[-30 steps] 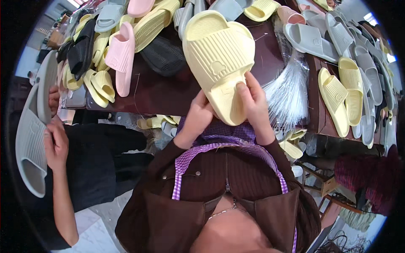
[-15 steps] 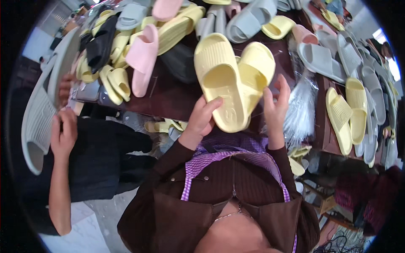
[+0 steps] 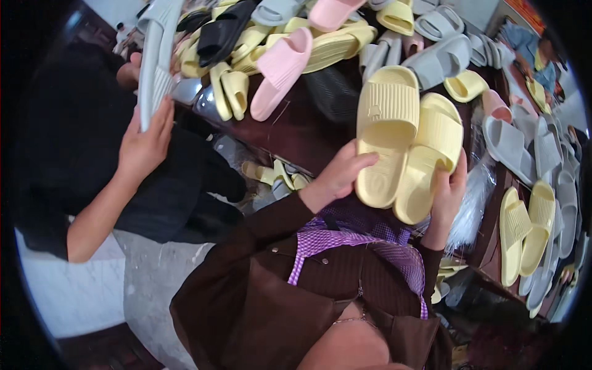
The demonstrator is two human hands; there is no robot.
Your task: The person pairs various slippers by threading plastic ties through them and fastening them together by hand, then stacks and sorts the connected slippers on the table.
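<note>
Two pale yellow slide slippers are held side by side in front of me, toes pointing away. My left hand [image 3: 341, 174] grips the left slipper [image 3: 387, 139] near its heel, thumb on the footbed. Around the edge of the right slipper [image 3: 430, 160], my right hand [image 3: 451, 188] is closed, its thumb on the inner side. The left slipper overlaps the right one a little. Beyond them a black slipper [image 3: 333, 92] and a pink slipper [image 3: 282, 73] lie on the dark red table [image 3: 277, 137].
Mixed grey, yellow, pink and black slippers heap along the far table. Clear plastic bags [image 3: 473, 206] hang at the table edge, near a yellow pair [image 3: 517, 237] at the right. A co-worker's hand [image 3: 147, 132] at the left holds grey slippers [image 3: 159, 61]. More slippers [image 3: 271, 174] lie below the table.
My right hand has closed on the right slipper, and the two slippers have spread from overlapping to side by side. The view has turned. The co-worker's grey slippers have tilted more upright.
</note>
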